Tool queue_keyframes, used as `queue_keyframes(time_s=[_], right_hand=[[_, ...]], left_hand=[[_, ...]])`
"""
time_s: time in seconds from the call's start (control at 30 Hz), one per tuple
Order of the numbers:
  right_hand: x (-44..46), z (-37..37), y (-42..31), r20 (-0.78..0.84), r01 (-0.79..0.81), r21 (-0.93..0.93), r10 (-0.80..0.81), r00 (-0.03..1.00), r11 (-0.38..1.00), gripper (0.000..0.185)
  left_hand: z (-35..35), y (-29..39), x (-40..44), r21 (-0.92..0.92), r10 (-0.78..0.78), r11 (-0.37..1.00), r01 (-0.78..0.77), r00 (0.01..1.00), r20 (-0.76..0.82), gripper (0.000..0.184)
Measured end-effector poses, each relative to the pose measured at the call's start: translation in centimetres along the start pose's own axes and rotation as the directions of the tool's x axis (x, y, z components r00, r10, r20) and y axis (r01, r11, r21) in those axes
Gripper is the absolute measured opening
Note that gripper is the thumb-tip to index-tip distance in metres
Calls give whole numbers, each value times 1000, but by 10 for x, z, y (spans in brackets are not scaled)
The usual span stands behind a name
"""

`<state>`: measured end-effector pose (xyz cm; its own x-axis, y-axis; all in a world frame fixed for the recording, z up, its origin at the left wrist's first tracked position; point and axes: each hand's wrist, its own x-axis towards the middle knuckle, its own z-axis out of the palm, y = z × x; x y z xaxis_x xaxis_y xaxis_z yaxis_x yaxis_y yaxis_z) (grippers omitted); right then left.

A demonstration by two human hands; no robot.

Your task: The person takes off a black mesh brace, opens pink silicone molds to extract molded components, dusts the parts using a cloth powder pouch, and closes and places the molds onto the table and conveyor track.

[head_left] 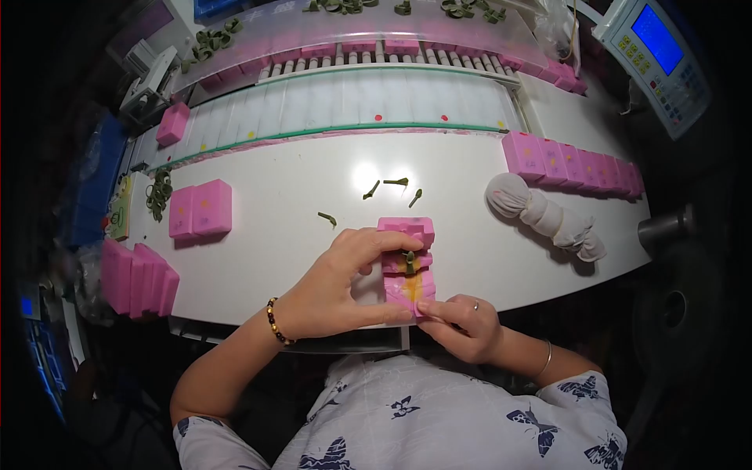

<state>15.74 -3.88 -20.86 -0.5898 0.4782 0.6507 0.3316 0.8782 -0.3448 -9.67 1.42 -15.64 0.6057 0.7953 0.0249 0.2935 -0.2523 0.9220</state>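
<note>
A pink mould block [397,288] lies open at the table's near edge, with a yellowish stain down its middle and a small dark green piece [410,262] in its cavity. My left hand [345,283] spans the block's left side, index finger across the upper part and thumb at the lower edge. At the block's lower right corner, my right hand [464,323] pinches the edge between thumb and fingers. Just beyond the block, several small green pieces [397,182] are scattered on the white table [290,188].
Two pink blocks [211,207] stand at the left, more pink slabs [135,278] at the left edge. A row of pink blocks [558,162] and a wrapped white cloth bundle [540,215] are at the right. Behind runs a green-edged panel [313,106]; a keypad display [658,43] is upper right.
</note>
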Motion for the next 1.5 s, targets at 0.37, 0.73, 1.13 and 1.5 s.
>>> queue_keyframes(time_s=[0.37, 0.73, 1.13, 1.5], right_hand=[[58, -23, 3, -3, -471, 23, 471, 882, 882, 53], [80, 6, 13, -65, -590, -73, 586, 808, 804, 54], [57, -33, 71, 156, -641, 500, 667, 729, 583, 46], [57, -75, 61, 2, -375, -275, 390, 921, 885, 55]], left_hand=[[17, -4, 5, 113, 91, 990, -81, 992, -84, 83], [21, -4, 7, 74, 85, 994, -75, 986, -145, 86], [15, -1, 7, 52, 29, 998, -25, 996, -79, 93], [0, -6, 7, 110, 16, 994, -8, 998, -68, 95]])
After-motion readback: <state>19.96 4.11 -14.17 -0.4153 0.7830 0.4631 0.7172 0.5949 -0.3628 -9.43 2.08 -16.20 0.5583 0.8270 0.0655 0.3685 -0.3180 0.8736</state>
